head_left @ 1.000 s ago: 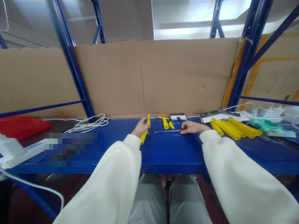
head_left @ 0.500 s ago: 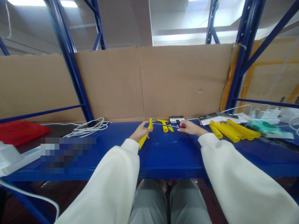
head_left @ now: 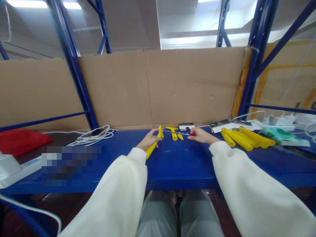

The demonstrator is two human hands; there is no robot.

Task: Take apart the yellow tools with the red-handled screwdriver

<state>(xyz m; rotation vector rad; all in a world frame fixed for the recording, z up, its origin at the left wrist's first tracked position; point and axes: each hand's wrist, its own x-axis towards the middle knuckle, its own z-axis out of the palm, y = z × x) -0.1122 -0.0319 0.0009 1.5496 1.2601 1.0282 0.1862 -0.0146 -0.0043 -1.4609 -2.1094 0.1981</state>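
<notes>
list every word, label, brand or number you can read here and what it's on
No text can be read with certainty.
Small black-and-white card by the cardboard wall: print too small to read.
Black-and-white packaging behind the yellow tubes at right: pale print, too blurred to read.
Cardboard at far right: dark marks, perhaps lettering, too blurred to make out.

White cable (head_left: 100,134) coiled at left; cardboard panel (head_left: 192,87) behind

No text is legible; any print on the black-and-white cards (head_left: 223,125) at the rear of the blue table (head_left: 182,164) is unreadably small.
</notes>
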